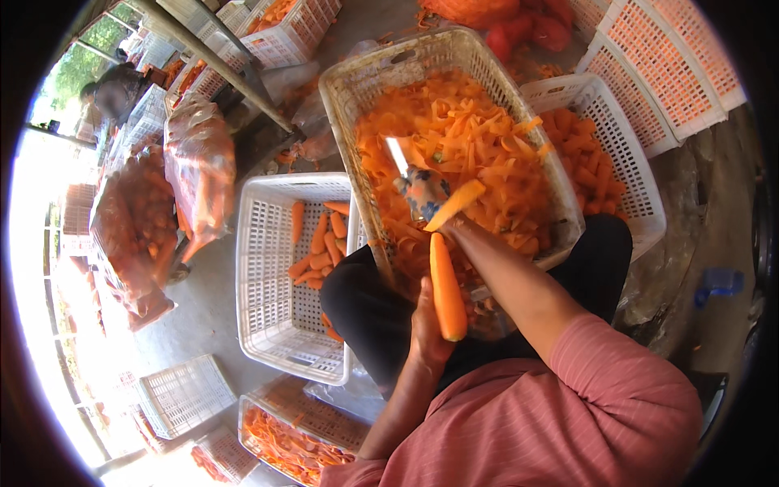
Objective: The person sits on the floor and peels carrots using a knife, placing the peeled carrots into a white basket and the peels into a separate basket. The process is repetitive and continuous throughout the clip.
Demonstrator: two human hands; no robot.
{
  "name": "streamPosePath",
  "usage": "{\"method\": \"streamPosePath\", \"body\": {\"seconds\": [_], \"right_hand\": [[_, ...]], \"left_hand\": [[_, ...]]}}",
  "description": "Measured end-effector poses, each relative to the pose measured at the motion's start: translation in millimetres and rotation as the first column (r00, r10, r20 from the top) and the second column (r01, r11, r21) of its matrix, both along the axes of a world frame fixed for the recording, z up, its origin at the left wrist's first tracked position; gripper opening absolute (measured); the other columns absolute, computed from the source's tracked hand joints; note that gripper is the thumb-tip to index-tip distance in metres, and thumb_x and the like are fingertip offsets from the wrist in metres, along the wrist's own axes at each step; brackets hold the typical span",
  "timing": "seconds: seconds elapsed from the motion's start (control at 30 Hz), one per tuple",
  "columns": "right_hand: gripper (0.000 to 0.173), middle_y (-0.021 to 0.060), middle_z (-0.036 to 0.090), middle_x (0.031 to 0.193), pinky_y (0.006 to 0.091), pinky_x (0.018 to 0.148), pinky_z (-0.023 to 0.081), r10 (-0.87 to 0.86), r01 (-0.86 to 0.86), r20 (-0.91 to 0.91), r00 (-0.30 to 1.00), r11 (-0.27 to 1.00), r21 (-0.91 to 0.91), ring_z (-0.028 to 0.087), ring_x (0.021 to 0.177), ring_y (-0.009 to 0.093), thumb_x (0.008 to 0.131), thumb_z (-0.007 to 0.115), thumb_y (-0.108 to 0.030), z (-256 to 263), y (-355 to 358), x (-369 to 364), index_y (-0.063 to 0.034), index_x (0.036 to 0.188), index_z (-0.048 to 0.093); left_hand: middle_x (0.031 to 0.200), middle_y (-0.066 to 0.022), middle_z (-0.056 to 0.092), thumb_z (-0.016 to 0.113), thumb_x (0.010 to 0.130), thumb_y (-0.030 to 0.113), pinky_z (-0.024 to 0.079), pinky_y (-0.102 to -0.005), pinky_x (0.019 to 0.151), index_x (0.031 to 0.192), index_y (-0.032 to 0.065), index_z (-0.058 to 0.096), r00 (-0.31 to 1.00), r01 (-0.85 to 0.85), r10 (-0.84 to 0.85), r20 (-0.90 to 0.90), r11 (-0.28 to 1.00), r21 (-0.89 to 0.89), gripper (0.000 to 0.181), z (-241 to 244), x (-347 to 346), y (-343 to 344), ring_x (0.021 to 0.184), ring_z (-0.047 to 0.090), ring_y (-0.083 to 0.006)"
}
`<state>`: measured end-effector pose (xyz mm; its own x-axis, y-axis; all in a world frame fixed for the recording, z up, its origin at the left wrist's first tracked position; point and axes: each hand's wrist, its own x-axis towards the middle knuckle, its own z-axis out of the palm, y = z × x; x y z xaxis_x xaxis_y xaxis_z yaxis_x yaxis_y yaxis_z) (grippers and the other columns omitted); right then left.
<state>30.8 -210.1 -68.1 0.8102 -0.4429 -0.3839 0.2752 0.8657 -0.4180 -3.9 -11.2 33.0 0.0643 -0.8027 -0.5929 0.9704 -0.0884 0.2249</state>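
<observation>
My left hand (431, 325) grips a peeled-looking carrot (448, 289), its far end pointing away from me above my lap. Just beyond that end is my right hand (424, 190), in a patterned glove or covering, closed around a bladed hand tool (397, 157). Only a shiny metal part of the tool shows; motion blur and the hand hide the rest. A broad strip of carrot peel (455, 205) hangs beside the right wrist. Beneath this hand a dirty, pale plastic crate (345, 143) is heaped with orange carrot peelings (468, 134). It leans against my knees.
To the left, a white crate (268, 268) holds several whole carrots (319, 246). Another crate (633, 152) at right holds carrots (581, 158). Filled plastic bags (198, 164) stand left of a metal pole (225, 67). A crate of peelings (292, 441) sits near my left elbow. Another person (115, 91) is far left.
</observation>
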Motion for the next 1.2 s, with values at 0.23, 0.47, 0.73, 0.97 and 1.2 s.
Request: {"method": "streamPosePath", "body": {"seconds": [0.23,0.47,0.73,0.97,1.2], "right_hand": [[0.007,0.0023,0.053,0.067,0.0175,0.057,0.045,-0.324,0.239,-0.215,0.921,0.908,-0.344,0.051,0.058,0.008,0.079,0.056,-0.009,90.6,87.3,-52.3,-0.0049,0.076,0.052],[0.019,-0.0008,0.042,0.054,0.0163,0.039,0.035,-0.133,0.091,-0.199,0.971,0.973,-0.21,0.041,0.046,0.004,0.084,0.045,-0.019,33.8,33.8,-20.5,-0.0077,0.069,0.045],[0.024,0.0055,0.055,0.07,0.0247,0.05,0.046,-0.287,0.095,-0.195,0.938,0.753,-0.652,0.052,0.058,0.014,0.079,0.057,-0.022,78.1,88.4,-46.5,0.0001,0.088,0.053],[0.027,-0.0052,0.037,0.051,0.0201,0.033,0.028,-0.165,0.074,-0.291,0.942,0.951,-0.301,0.035,0.04,0.005,0.083,0.049,-0.029,57.9,63.7,-16.0,-0.0101,0.065,0.044],[0.019,0.0033,0.053,0.066,0.0209,0.045,0.039,-0.338,-0.056,-0.371,0.865,0.669,-0.741,0.046,0.052,0.007,0.08,0.054,-0.023,48.4,39.0,-29.6,-0.0055,0.073,0.05]], "left_hand": [[0.101,-0.0125,0.052,0.032,0.086,0.045,0.045,-0.0408,0.078,0.11,0.0044,0.043,0.989,-0.142,0.142,-0.029,0.99,-0.007,0.048,-23.8,38.0,-10.3,0.09,0.053,-0.0274],[0.088,-0.0112,0.052,0.037,0.086,0.04,0.043,-0.0323,0.065,0.107,0.0025,0.045,0.987,-0.124,0.121,-0.107,0.992,-0.026,0.044,-16.3,7.5,5.5,0.073,0.05,-0.0216],[0.092,-0.0117,0.052,0.035,0.087,0.042,0.044,-0.0319,0.067,0.107,0.0009,0.043,0.981,-0.188,0.186,-0.047,0.98,-0.06,0.046,-18.4,32.8,-3.5,0.077,0.051,-0.0223],[0.081,-0.0094,0.05,0.034,0.086,0.044,0.042,-0.0296,0.057,0.107,0.0016,0.044,0.995,-0.101,0.102,-0.02,0.993,0.066,0.049,-19.6,16.8,8.1,0.065,0.048,-0.018],[0.088,-0.0078,0.053,0.035,0.084,0.05,0.045,-0.0294,0.064,0.11,0.0033,0.044,0.991,-0.093,0.099,0.093,0.993,-0.067,0.054,-5.4,22.5,12.3,0.08,0.052,-0.0182]]}}
